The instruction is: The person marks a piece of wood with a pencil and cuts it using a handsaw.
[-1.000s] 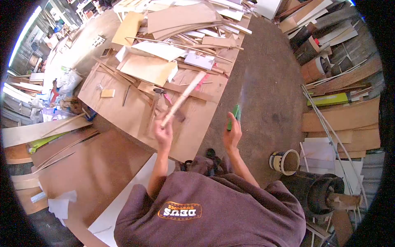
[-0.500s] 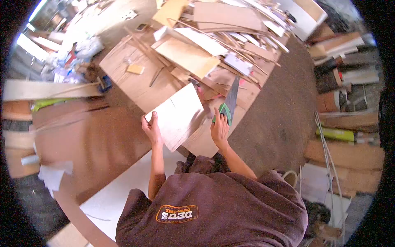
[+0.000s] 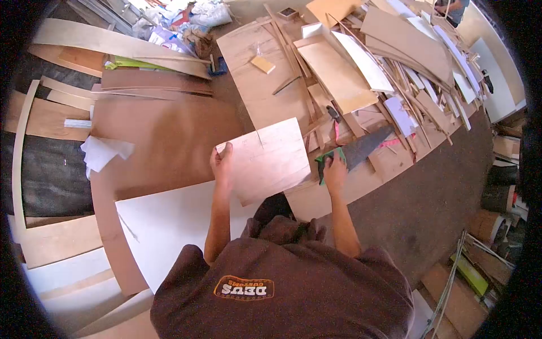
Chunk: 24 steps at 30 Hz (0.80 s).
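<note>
My left hand (image 3: 222, 164) is closed on the left edge of a pale rectangular wooden board (image 3: 271, 161), thumb on its upper face. A thin dark line, like a narrow cut, runs in from the board's far edge. To the right, my right hand (image 3: 335, 168) grips the green and black handle of a hand saw (image 3: 367, 148). The saw's wide grey blade points away to the upper right, over the scrap-strewn worktable (image 3: 322, 200). Whether the blade rests on the table I cannot tell.
Wood offcuts (image 3: 406, 51) are heaped across the worktable's far side. A yellow block (image 3: 263, 64) lies on its left part. Left of me are a large brown sheet (image 3: 169, 130) and a white panel (image 3: 169, 220). Another person (image 3: 454, 10) stands at the far upper right.
My view has turned left, so the worktable sits further right. The saw blade has swung from pointing nearly straight away to slanting right. The board stays in my left hand, turned slightly.
</note>
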Each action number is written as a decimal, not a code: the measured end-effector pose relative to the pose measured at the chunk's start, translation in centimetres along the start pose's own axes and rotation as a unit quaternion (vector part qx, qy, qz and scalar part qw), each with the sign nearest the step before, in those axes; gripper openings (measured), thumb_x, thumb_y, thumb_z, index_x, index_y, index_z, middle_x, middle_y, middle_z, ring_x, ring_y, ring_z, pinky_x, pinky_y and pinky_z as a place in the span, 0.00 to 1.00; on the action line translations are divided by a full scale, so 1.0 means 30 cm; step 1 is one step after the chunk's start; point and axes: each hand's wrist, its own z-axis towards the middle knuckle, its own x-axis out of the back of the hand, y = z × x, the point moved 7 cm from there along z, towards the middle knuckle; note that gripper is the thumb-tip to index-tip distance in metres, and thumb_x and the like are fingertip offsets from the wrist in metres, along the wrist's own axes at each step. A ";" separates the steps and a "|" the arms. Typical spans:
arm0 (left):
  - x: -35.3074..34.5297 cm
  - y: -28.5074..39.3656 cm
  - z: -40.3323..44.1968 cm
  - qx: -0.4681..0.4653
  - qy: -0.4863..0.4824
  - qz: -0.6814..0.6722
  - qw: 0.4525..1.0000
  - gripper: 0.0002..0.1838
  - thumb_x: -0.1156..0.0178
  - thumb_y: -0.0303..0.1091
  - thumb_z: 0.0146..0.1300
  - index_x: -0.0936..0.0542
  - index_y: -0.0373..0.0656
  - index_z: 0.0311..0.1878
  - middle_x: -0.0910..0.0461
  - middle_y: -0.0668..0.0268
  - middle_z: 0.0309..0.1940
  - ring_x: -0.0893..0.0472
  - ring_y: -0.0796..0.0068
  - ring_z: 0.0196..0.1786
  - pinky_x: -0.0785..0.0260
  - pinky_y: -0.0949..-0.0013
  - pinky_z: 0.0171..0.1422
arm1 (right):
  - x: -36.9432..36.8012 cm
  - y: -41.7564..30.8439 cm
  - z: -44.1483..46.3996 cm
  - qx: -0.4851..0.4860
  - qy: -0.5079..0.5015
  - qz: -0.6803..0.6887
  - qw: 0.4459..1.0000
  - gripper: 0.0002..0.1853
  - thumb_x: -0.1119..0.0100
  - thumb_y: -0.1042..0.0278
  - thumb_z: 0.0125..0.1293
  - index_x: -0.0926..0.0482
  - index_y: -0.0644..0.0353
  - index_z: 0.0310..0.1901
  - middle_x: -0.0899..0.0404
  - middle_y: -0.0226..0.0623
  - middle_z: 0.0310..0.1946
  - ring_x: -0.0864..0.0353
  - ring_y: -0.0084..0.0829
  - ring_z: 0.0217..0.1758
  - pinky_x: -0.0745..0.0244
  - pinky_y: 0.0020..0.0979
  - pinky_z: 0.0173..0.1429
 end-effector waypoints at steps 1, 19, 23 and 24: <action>-0.022 0.010 -0.013 0.000 -0.002 -0.001 1.000 0.15 0.34 0.40 0.65 0.23 0.41 0.47 0.20 0.72 0.35 0.24 0.84 0.37 0.32 0.77 0.43 | 0.002 0.026 0.019 -0.017 -0.003 0.086 0.996 0.25 0.42 0.67 0.65 0.32 0.57 0.64 0.23 0.49 0.52 0.27 0.51 0.57 0.31 0.47 0.58; -0.924 -0.058 0.453 0.053 -0.471 0.069 0.878 0.14 0.32 0.38 0.62 0.20 0.39 0.44 0.18 0.72 0.34 0.23 0.84 0.34 0.30 0.76 0.40 | 0.368 -0.412 0.346 0.063 0.089 0.094 0.989 0.15 0.41 0.64 0.59 0.18 0.52 0.48 0.17 0.45 0.36 0.17 0.47 0.42 0.25 0.46 0.47; -1.034 0.003 0.557 -0.069 -0.473 0.122 0.870 0.19 0.33 0.45 0.62 0.20 0.39 0.45 0.18 0.66 0.35 0.22 0.79 0.38 0.32 0.74 0.44 | 0.349 -0.467 0.342 -0.093 0.122 0.102 0.983 0.12 0.47 0.62 0.67 0.17 0.57 0.43 0.17 0.49 0.34 0.18 0.51 0.39 0.25 0.46 0.43; -1.023 0.015 0.583 -0.111 -0.454 0.136 0.873 0.20 0.34 0.47 0.62 0.20 0.40 0.47 0.18 0.63 0.39 0.22 0.75 0.42 0.31 0.70 0.50 | 0.336 -0.484 0.329 -0.148 0.128 0.097 0.976 0.13 0.49 0.62 0.70 0.17 0.59 0.43 0.17 0.48 0.33 0.19 0.53 0.39 0.26 0.44 0.43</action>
